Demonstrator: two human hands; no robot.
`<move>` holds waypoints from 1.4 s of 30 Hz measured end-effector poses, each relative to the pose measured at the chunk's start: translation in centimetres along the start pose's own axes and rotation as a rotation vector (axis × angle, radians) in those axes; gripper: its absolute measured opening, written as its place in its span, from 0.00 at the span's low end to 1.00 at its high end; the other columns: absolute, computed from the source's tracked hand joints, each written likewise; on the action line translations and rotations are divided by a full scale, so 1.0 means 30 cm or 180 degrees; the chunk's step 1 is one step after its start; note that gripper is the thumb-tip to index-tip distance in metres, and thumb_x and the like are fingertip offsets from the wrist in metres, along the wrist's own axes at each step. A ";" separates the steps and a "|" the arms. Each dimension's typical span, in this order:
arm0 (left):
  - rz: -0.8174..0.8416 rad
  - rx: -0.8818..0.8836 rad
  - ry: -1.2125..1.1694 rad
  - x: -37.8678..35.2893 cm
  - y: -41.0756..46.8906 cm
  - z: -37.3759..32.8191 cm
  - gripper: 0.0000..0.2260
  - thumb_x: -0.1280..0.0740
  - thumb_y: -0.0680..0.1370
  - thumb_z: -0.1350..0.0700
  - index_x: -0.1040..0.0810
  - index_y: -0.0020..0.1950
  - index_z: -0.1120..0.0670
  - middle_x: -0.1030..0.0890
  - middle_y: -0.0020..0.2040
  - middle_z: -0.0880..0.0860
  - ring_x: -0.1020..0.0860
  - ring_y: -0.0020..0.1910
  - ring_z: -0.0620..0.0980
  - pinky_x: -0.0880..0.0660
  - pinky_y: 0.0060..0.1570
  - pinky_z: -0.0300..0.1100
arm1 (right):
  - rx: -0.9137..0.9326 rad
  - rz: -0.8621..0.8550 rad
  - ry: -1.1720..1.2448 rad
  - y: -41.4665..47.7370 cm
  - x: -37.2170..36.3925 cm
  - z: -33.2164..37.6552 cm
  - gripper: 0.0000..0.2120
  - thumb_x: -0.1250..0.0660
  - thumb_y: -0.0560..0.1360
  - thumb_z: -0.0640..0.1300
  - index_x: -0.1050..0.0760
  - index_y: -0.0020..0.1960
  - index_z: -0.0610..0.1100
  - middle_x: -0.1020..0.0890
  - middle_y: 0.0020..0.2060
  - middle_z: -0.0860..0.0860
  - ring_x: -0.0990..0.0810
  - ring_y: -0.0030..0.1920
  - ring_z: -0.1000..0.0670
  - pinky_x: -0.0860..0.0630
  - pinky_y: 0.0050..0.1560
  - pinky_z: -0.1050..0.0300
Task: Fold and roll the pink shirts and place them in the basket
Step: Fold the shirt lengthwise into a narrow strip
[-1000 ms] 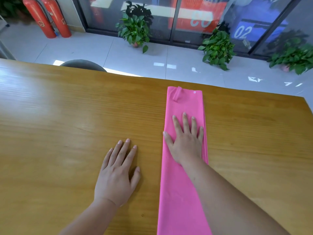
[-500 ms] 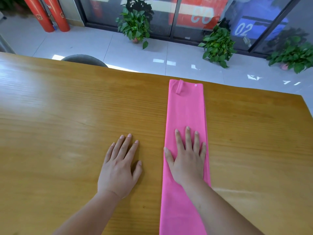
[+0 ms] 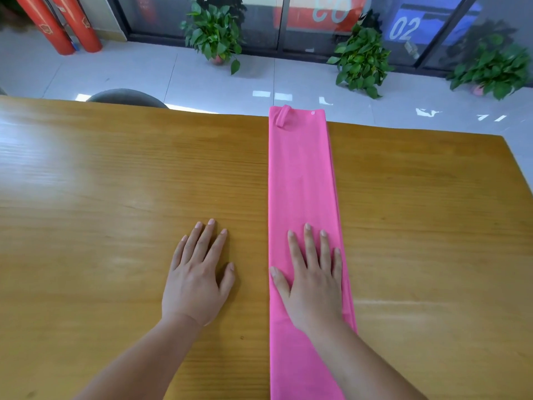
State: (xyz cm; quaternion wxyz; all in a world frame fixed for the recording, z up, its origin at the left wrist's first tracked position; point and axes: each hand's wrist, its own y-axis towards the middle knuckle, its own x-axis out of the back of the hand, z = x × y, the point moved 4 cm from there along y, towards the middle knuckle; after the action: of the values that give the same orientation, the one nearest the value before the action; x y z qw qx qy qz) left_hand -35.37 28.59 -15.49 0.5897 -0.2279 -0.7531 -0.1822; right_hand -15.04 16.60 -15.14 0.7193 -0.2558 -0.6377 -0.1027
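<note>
A pink shirt [image 3: 301, 174] lies folded into one long narrow strip on the wooden table [image 3: 115, 183]. It runs from the far edge down to the near edge of the view. A small loop sits at its far end. My right hand [image 3: 313, 280] presses flat on the strip's near half, fingers straight and spread. My left hand [image 3: 199, 275] rests flat on the bare table just left of the strip, not touching it. No basket is in view.
The top of a dark chair back [image 3: 127, 97] shows beyond the table's far edge at left. Potted plants [image 3: 215, 33] and red cylinders [image 3: 62, 27] stand on the tiled floor by the glass wall. The table's right edge [image 3: 516, 166] slants near the frame's right side.
My right hand has slid along the strip toward me, flat all the while. My left hand has stayed flat on the table.
</note>
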 end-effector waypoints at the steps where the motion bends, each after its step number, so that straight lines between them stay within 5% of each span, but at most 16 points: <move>1: 0.0005 0.0000 0.0010 0.000 0.001 -0.001 0.29 0.43 0.85 0.41 0.39 0.85 0.49 0.47 0.87 0.48 0.53 0.86 0.48 0.45 0.83 0.56 | -0.0027 -0.0002 -0.0011 -0.008 -0.004 -0.004 0.39 0.59 0.82 0.73 0.66 0.85 0.56 0.64 0.85 0.49 0.68 0.84 0.41 0.53 0.83 0.34; 11: 0.0053 0.0042 0.0015 0.002 -0.001 -0.004 0.29 0.44 0.85 0.41 0.39 0.85 0.47 0.48 0.87 0.47 0.55 0.86 0.48 0.47 0.83 0.56 | 0.0025 -0.0129 0.0010 0.310 0.042 0.011 0.39 0.61 0.81 0.74 0.60 0.86 0.56 0.62 0.86 0.50 0.64 0.85 0.41 0.55 0.82 0.32; 19: 0.0028 0.0024 -0.0011 0.005 0.001 -0.003 0.29 0.43 0.84 0.41 0.38 0.85 0.48 0.46 0.87 0.48 0.54 0.86 0.48 0.47 0.83 0.56 | -0.0136 -0.0009 0.0051 -0.022 -0.010 -0.002 0.40 0.60 0.82 0.74 0.66 0.85 0.56 0.64 0.85 0.49 0.68 0.84 0.42 0.54 0.83 0.35; 28: 0.0065 0.0043 0.0067 0.008 0.001 -0.003 0.29 0.43 0.85 0.41 0.39 0.85 0.47 0.47 0.87 0.47 0.55 0.86 0.47 0.48 0.84 0.55 | -0.0068 -0.0081 0.0048 0.222 0.020 0.008 0.40 0.60 0.81 0.75 0.64 0.86 0.56 0.65 0.85 0.49 0.67 0.84 0.41 0.54 0.83 0.33; 36: 0.0028 0.0041 0.0016 0.012 0.003 -0.006 0.29 0.43 0.84 0.41 0.38 0.85 0.48 0.47 0.87 0.48 0.55 0.86 0.48 0.47 0.83 0.56 | -0.0052 -0.0014 -0.0024 -0.095 -0.030 -0.020 0.40 0.56 0.82 0.74 0.62 0.86 0.56 0.62 0.86 0.48 0.65 0.84 0.41 0.50 0.83 0.33; 42: 0.0040 0.0060 0.0046 0.017 0.002 -0.006 0.29 0.43 0.84 0.40 0.38 0.85 0.47 0.47 0.87 0.47 0.55 0.86 0.47 0.47 0.83 0.56 | -0.0158 -0.0091 0.0029 0.008 -0.030 0.019 0.40 0.58 0.81 0.74 0.63 0.86 0.56 0.63 0.85 0.48 0.67 0.84 0.41 0.52 0.83 0.33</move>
State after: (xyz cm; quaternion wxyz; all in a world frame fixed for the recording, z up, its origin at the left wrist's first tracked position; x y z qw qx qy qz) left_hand -35.28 28.60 -14.95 0.5984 -0.2258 -0.7490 -0.1729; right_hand -15.57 16.91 -16.04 0.7141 -0.2639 -0.6352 -0.1299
